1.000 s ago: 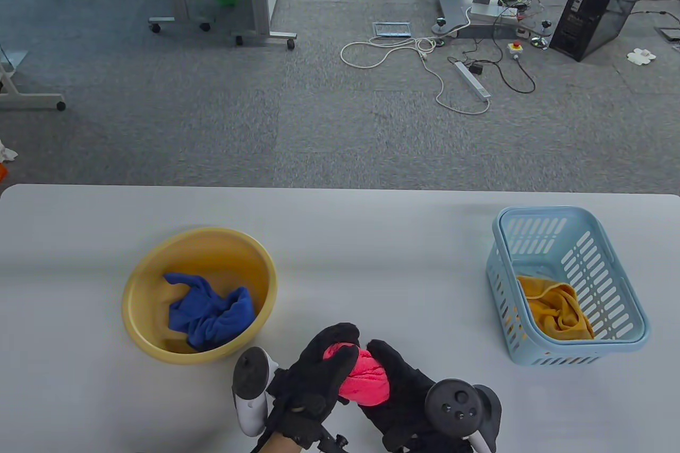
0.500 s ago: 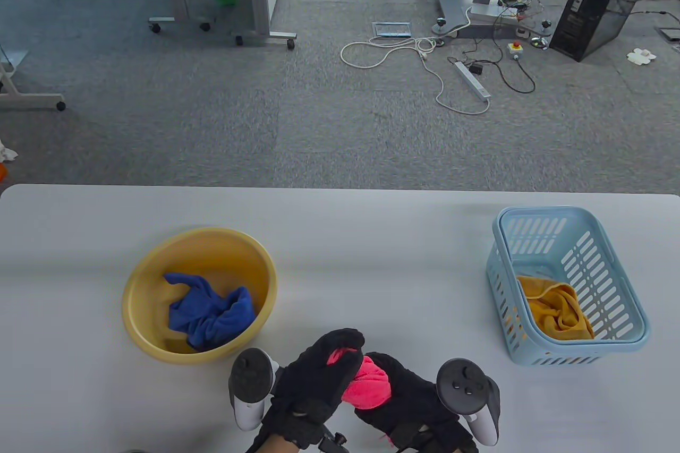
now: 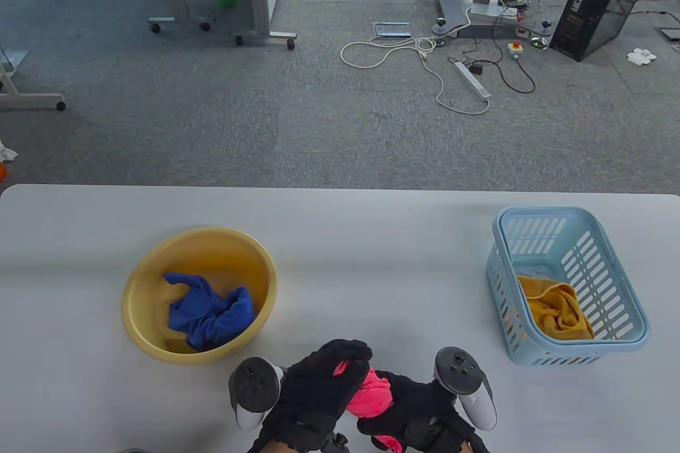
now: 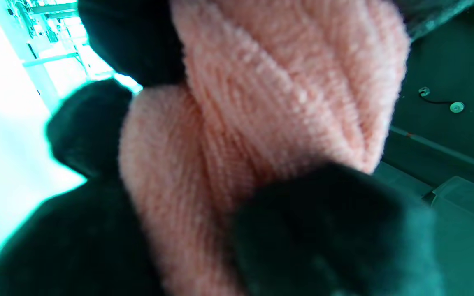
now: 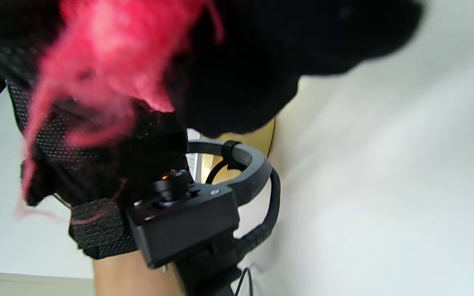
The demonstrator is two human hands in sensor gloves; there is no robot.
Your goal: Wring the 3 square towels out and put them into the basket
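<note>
At the bottom centre of the table view, left hand and right hand clamped round a twisted pink towel, fingers curled tight on it. Only in the left wrist view: spiral folds of that towel filling the frame between dark fingers. Left of frame, blue towel in a yellow basin; right, orange towel inside the blue basket.

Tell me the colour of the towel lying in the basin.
Blue; the table view shows it best, crumpled inside the yellow basin.
</note>
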